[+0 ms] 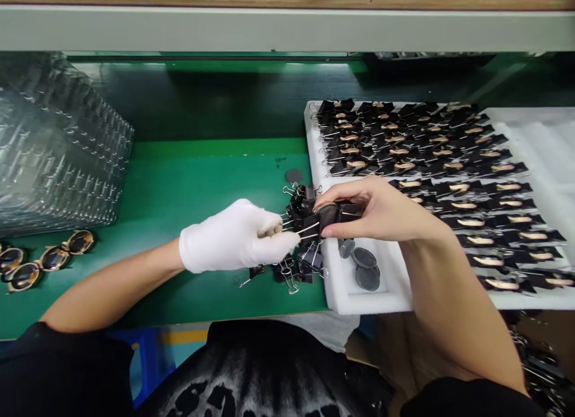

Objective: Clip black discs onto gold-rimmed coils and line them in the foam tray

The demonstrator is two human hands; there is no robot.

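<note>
My left hand (242, 236), in a white glove, pinches the wire handles of a black binder clip (309, 225) at the middle of the bench. My bare right hand (375, 210) holds a dark round piece (327, 214) between thumb and fingers, against the mouth of that clip. Another black clip (349, 211) is on the piece, inside my right hand's grasp. Under and around both hands lies a pile of black binder clips (309, 260) with silver handles.
A white foam tray (317, 147) at the right holds rows of clipped pieces and loose dark discs (365, 258). Another disc (293, 176) lies behind the pile. Clear plastic trays (58, 147) stand stacked at the left, with round tortoiseshell pieces (54, 257) in front. A grey beam (269, 30) crosses above.
</note>
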